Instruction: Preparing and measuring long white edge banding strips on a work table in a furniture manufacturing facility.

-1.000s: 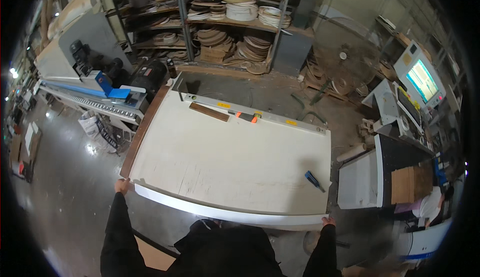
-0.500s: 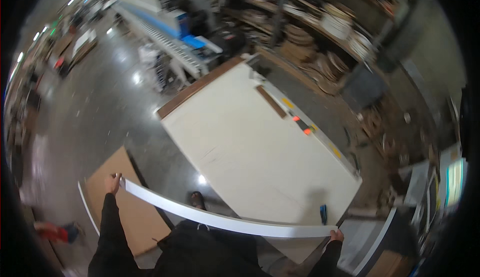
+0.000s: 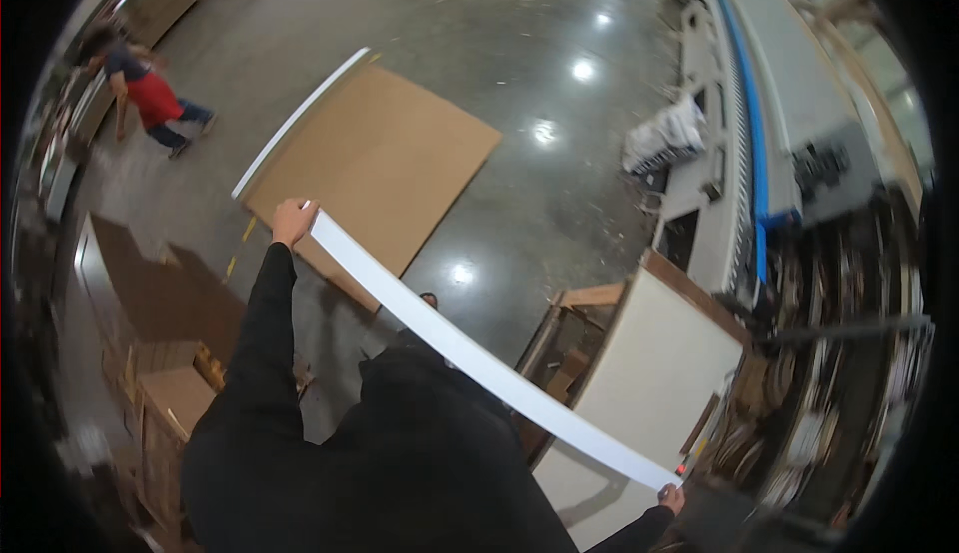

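A long, narrow white board stretches across in front of me, held at its two ends. My left hand is closed around the far left end, near the corner of a large brown panel. Closed on the near right end is my right hand, beside the white-topped table. Part of that tabletop is hidden under the board. Another white strip lies along the left edge of the brown panel.
A person in dark and red clothes walks at the upper left. Wooden crates stand to my left. A conveyor with a blue rail runs at the right, a white bundle beside it. Loaded shelves fill the right side.
My view has swung left, bringing the brown panel and the walking person toward the middle and the white table to the lower right. Both hands still hold the white board, now slanting more steeply.
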`<action>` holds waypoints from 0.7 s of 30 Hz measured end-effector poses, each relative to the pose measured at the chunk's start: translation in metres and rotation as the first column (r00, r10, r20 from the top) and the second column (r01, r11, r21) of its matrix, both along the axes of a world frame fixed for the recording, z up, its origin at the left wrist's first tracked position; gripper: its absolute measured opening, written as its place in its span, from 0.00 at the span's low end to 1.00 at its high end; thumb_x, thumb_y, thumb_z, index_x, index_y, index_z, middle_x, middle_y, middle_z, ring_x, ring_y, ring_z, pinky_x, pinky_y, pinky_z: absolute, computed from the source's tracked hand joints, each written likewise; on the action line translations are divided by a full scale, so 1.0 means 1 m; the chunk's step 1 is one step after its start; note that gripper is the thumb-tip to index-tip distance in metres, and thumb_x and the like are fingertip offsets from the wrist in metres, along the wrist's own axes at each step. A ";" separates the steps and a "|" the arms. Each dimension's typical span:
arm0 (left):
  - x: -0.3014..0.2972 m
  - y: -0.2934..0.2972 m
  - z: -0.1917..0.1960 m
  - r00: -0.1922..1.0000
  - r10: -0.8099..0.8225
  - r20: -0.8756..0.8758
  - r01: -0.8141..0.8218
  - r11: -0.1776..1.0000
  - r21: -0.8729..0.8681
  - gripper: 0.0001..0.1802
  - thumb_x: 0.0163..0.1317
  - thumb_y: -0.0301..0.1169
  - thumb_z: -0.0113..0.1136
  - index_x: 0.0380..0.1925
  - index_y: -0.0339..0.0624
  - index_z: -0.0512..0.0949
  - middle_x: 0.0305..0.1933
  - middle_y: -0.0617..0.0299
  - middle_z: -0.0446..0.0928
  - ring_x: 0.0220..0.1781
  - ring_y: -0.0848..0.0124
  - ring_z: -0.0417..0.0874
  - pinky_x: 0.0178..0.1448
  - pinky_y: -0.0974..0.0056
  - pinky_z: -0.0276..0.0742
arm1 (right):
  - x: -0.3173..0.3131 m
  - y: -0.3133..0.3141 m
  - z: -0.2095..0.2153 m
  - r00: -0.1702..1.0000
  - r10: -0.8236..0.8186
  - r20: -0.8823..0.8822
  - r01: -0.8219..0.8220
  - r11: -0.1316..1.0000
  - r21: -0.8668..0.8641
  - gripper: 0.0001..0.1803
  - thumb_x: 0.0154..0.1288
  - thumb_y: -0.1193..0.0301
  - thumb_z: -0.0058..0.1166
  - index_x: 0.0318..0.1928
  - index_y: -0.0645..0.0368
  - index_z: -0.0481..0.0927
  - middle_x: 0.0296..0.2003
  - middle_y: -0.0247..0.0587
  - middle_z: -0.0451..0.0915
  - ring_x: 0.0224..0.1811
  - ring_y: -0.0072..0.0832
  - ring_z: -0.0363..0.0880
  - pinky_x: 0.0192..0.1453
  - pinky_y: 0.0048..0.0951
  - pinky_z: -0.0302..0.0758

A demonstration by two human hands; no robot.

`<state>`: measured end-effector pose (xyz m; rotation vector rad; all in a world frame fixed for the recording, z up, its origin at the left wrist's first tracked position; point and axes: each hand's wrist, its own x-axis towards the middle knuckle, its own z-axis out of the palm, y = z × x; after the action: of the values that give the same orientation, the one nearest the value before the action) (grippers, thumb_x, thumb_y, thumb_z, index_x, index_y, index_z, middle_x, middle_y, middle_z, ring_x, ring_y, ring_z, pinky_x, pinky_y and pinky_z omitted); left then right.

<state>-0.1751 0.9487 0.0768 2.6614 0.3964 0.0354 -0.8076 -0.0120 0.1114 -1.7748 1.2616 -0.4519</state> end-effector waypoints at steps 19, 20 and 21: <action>-0.174 0.259 0.030 0.501 0.843 -0.197 -0.862 0.506 -0.027 0.26 0.64 0.49 0.56 0.36 0.31 0.83 0.37 0.46 0.85 0.42 0.53 0.85 0.51 0.51 0.76 | 0.854 0.173 0.051 0.463 0.765 -0.449 -0.882 0.448 -0.145 0.19 0.65 0.60 0.59 0.45 0.64 0.87 0.36 0.40 0.88 0.41 0.26 0.83 0.49 0.31 0.77; -0.172 0.259 0.038 0.475 0.861 -0.183 -0.873 0.487 0.023 0.26 0.64 0.49 0.55 0.35 0.30 0.82 0.36 0.47 0.85 0.41 0.57 0.84 0.50 0.52 0.75 | 0.872 0.205 0.029 0.449 0.690 -0.567 -0.891 0.398 -0.220 0.21 0.64 0.56 0.59 0.45 0.62 0.87 0.33 0.42 0.87 0.37 0.26 0.84 0.46 0.31 0.78; -0.163 0.254 0.023 0.449 0.874 -0.185 -0.892 0.450 -0.039 0.27 0.65 0.49 0.55 0.33 0.30 0.82 0.35 0.49 0.84 0.41 0.60 0.83 0.50 0.53 0.75 | 0.927 0.204 0.063 0.462 0.664 -0.589 -0.881 0.419 -0.218 0.23 0.63 0.53 0.59 0.45 0.60 0.87 0.31 0.43 0.87 0.33 0.27 0.84 0.43 0.33 0.78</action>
<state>-0.3377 1.2030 0.0997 2.0009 1.7548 0.1410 0.1197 0.1919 0.1747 -2.7967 0.3517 0.2351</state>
